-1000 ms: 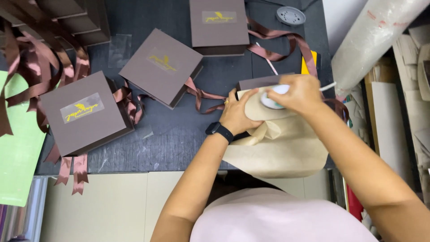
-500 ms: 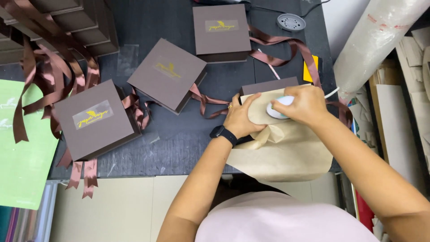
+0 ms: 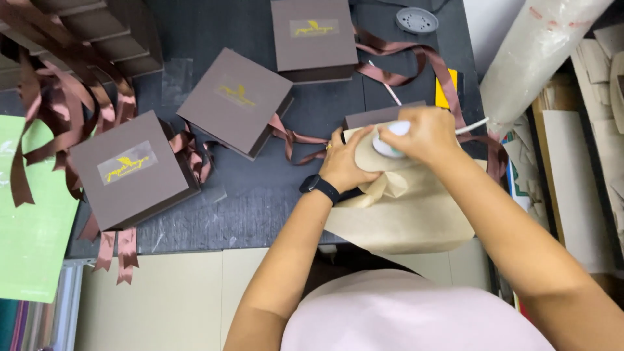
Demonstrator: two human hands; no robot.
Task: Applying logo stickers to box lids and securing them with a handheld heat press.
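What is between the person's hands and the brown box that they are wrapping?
Only the tan wrapping paper. The left hand presses the paper against the box, and the right hand holds a white round object on top of it. Nothing else visible stands between.
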